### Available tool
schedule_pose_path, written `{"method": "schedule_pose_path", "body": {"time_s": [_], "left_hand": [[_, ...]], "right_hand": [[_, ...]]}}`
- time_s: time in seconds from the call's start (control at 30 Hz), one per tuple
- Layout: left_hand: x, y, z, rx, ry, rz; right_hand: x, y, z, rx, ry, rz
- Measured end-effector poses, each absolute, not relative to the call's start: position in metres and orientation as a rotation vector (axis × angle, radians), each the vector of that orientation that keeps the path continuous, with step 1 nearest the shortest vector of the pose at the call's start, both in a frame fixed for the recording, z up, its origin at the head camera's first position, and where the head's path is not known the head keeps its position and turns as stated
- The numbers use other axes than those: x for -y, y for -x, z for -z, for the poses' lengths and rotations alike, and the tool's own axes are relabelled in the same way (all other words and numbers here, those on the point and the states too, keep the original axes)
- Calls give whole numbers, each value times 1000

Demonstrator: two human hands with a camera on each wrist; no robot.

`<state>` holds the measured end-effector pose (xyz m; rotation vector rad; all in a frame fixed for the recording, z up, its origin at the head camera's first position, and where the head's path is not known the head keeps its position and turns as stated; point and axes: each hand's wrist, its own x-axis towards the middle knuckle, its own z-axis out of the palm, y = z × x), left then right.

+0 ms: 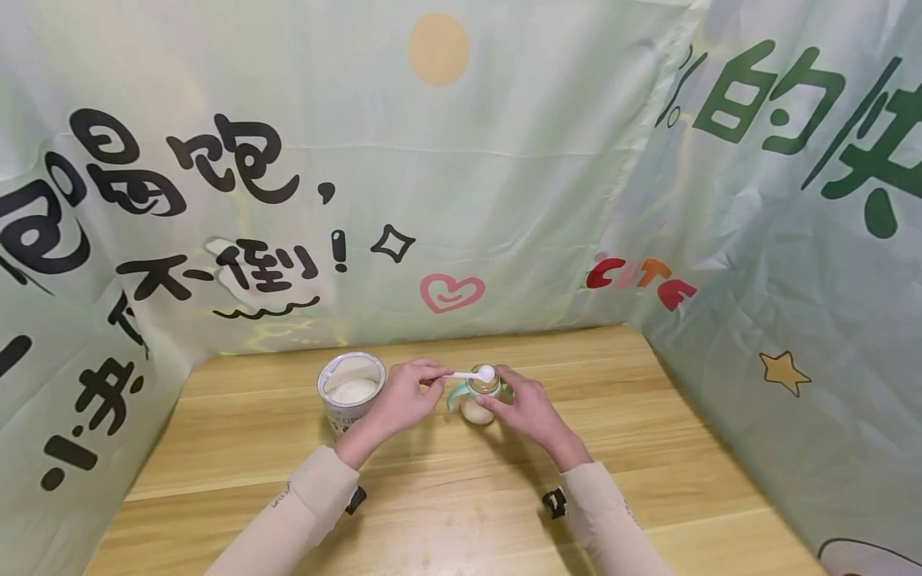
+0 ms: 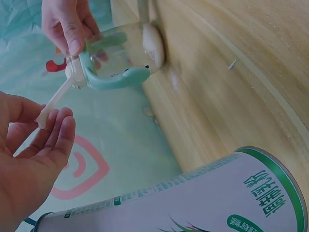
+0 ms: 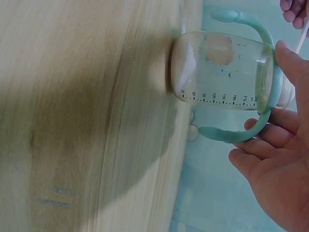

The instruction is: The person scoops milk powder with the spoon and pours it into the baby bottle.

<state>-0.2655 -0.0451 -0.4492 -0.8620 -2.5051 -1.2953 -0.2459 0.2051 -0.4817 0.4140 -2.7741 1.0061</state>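
- The left grip (image 1: 405, 394) is closed to a pinch, thumb and fingers on the end of the white scoop (image 1: 485, 374)'s thin handle; holding it so far back likely keeps the fingers out of the way of the bowl.
- That bowl sits right over the bottle's open mouth, roughly level, presumably so nothing spills; it looks filled with something white.
- The right grip (image 1: 531, 408) is partly open, as wide as the neck of the clear bottle (image 3: 227, 72), with thumb and fingers on opposite sides, probably to steady it.
- The bottle stands about upright on the desk (image 1: 446, 496), its green handles (image 3: 227, 135) sticking out either side and pale powder lying at the bottom.
- The can (image 2: 164, 203) stands open to the left, pale powder inside, near enough for a short reach with the scoop.
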Motion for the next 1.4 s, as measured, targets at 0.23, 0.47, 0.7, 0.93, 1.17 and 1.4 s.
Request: {"method": "schedule_pose_path", "body": {"time_s": [0.23,0.47,0.7,0.93,1.17,1.4], "left_hand": [[44,264,445,2495,804,1389],[43,264,440,2454,657,1638],[43,264,435,2412,521,1857],[41,266,430,2337,427,2055],[44,265,420,2287,339,2174],[52,267,414,2256,296,2215]], "right_hand": [[-205,246,483,2760,-415,-1020],[-205,246,485,2737,-430,-1014],[-205,247,485,2746,-416,-1010],[-206,248,485,2753,-400,-1010],[-205,249,483,2766,-393,-1004],[-204,248,481,2800,-373,-1010]]}}
